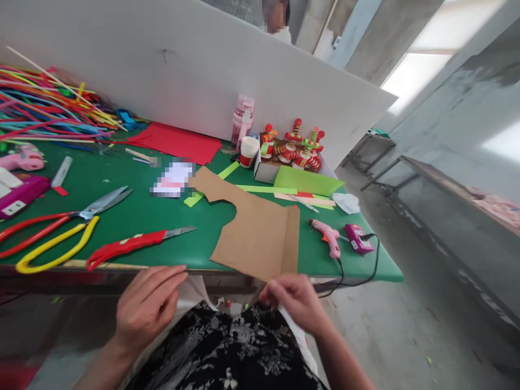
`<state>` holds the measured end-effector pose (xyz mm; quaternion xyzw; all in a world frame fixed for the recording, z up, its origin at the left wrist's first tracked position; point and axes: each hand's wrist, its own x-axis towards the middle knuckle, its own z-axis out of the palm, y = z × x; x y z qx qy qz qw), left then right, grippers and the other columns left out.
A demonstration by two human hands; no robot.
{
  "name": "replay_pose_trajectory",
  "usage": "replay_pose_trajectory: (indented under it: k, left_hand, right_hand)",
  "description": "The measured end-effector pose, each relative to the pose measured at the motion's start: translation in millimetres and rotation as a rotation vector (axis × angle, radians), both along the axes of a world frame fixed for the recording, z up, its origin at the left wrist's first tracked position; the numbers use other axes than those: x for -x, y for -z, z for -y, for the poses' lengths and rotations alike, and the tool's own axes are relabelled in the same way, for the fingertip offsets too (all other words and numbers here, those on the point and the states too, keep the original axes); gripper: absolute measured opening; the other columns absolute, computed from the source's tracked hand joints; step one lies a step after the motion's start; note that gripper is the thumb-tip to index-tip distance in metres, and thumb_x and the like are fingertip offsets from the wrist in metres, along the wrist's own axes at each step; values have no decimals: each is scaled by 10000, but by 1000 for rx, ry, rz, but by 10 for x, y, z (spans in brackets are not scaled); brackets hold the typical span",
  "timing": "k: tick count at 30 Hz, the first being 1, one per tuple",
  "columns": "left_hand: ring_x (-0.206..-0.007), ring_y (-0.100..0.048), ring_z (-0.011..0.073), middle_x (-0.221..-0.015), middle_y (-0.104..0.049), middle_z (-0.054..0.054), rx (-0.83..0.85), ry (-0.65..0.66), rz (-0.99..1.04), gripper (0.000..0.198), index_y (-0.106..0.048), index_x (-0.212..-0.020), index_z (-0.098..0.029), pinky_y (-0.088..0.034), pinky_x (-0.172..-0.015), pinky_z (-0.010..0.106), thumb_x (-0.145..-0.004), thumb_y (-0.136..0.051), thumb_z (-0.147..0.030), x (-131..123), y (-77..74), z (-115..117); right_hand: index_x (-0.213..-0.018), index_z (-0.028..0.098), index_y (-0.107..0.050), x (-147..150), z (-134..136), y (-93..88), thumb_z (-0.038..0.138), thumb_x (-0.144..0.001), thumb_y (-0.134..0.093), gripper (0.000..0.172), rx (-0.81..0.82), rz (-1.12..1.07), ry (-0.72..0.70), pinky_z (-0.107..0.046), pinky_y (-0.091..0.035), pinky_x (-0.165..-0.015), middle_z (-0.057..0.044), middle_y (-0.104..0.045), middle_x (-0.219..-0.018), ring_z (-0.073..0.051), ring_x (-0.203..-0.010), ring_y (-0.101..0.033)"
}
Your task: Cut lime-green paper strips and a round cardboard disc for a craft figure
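My left hand (pixel 148 306) hangs below the table's front edge, its fingers curled together on the edge of a white sheet (pixel 194 292) that lies over my lap. My right hand (pixel 296 302) is closed in a pinch just under the overhanging brown cardboard piece (pixel 255 233). A strip of the same white sheet runs down from its fingers. What exactly the right fingertips hold is partly hidden. A red utility knife (pixel 130 244) and large scissors (pixel 60 233) with red and yellow handles lie on the green table (pixel 134 216) nearest my left hand.
A pink glue gun (pixel 330 238) and its plug (pixel 359 238) lie at the right corner, with the cord hanging over the edge. Behind stand a white box of craft figures (pixel 292 154), green paper (pixel 309 181), a paper cup (pixel 248 151), red paper (pixel 174 142) and pipe cleaners (pixel 40 108). A person (pixel 276 19) sits beyond the white partition (pixel 195 65).
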<state>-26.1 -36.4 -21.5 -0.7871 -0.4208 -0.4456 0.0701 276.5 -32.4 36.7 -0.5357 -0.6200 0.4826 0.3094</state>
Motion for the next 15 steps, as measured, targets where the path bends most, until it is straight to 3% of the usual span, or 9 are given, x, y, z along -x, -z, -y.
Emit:
replay_pose_trajectory:
  k: [3,6,9,13,15]
  left_hand:
    - [-896,-680,236,-980,-770,72,-11,-97,-53,274,-709,-987,-218,-531,-861,403,-822,-564,-53,136,-135,1]
    - [-951,-670,265,-1032,-757,107,30,-241,-110,222,-719,-954,-184,-526,-897,455,-863,-536,-99,290,-379,-81]
    - [-911,-669,239,-976,-756,99,-5,-262,-80,230,-707,-949,-171,-541,-872,426,-891,-497,-98,338,-550,-49]
    - [-900,-683,193,-947,-758,49,-1,-259,-50,240,-685,-991,-209,-534,-900,362,-898,-484,-114,371,-500,118]
    - [-914,-677,212,-981,-759,72,31,-390,-122,245,-681,-1034,-197,-526,-909,377,-905,-475,-171,576,-436,101]
  right_hand:
    - [-558,175,-660,201,340,320,831,-700,-598,674,330,-217,165,-202,-383,-392,-36,-636,-499,-103,-402,-521]
    - [-650,158,-692,198,328,436,828,-561,-713,676,383,-363,416,-173,-365,-363,-32,-663,-537,-83,-393,-521]
    - [-690,130,-707,151,237,404,813,-584,-711,691,388,-417,551,-167,-356,-338,-59,-682,-564,-83,-381,-533]
    - [-592,129,-662,166,209,428,786,-620,-701,659,333,-368,619,-173,-330,-315,-65,-650,-510,-82,-346,-509]
    - [-577,137,-655,181,215,477,789,-608,-703,655,296,-332,618,-185,-321,-309,-54,-631,-485,-92,-340,-502]
